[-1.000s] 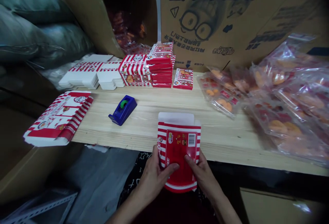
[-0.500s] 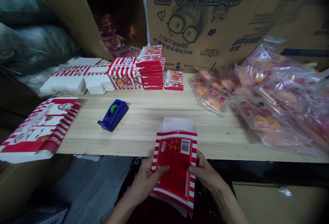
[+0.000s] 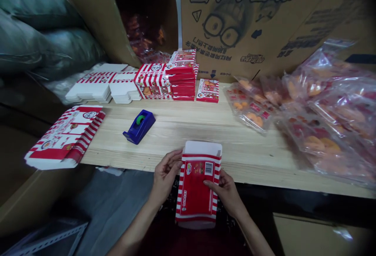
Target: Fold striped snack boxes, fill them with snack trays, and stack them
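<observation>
A red-and-white striped cardboard box [image 3: 196, 189] is held upright before me at the table's front edge, its red panel with a barcode facing me. A white flap [image 3: 203, 147] stands up at its top end, and the lower end looks open. My right hand [image 3: 227, 191] grips the box's right side, thumb across the red panel and fingers hidden behind. My left hand [image 3: 167, 173] is closed at the upper left edge, with curled fingers and the thumb against the side.
A blue tape dispenser [image 3: 139, 126] lies left of centre. Flat striped boxes [image 3: 64, 136] are stacked at the left edge. Behind are white-ended flat cartons [image 3: 89, 87] and filled red boxes [image 3: 182, 79]. Clear bags of orange pieces [image 3: 323, 130] cover the right. Large cardboard boxes [image 3: 235, 24] back the table.
My left hand has slid up from the box's lower left side to its upper left edge. The box's lower end has opened out, and my view has shifted slightly left.
</observation>
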Motion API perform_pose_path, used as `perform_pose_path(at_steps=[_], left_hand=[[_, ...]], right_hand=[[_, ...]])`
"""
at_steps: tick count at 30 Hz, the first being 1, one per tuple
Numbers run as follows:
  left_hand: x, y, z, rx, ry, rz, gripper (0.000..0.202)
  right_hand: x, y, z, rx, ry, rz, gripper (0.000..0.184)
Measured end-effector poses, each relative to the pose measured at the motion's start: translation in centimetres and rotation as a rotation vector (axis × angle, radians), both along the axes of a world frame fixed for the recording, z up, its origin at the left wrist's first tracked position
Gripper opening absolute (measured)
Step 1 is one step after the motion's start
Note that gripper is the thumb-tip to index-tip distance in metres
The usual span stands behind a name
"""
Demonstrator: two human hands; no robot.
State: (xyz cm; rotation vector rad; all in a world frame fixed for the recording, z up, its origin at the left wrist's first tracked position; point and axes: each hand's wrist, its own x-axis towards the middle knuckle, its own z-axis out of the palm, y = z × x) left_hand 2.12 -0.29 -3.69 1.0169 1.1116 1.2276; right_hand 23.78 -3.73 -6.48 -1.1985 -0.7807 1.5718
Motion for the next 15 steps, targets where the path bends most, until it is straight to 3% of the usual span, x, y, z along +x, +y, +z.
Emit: perform_pose_path(at_steps=[4, 9, 12, 15], left_hand=[[0.3, -0.3, -0.3, 0.025, 0.089, 0.04, 0.033], [-0.2, 0.2, -0.4, 0.167, 0.309, -0.059, 0.023], [-0.5, 0.7, -0.7, 0.208, 0.356, -0.104, 0.021], [-0.4, 0.8, -1.0, 0.224, 0.376, -0.126, 0.022]], right_hand=[[-0.3, -0.6, 0.1, -0.007, -0.003, 0.06, 0.045], [0.4, -1.4, 0.0, 0.014, -0.067, 0.168, 0.055], [0.8, -1.4, 1.1, 0.089, -0.123, 0.076, 0.061], [1.4, -0.8, 2.2, 0.192, -0.173, -0.069, 0.046]])
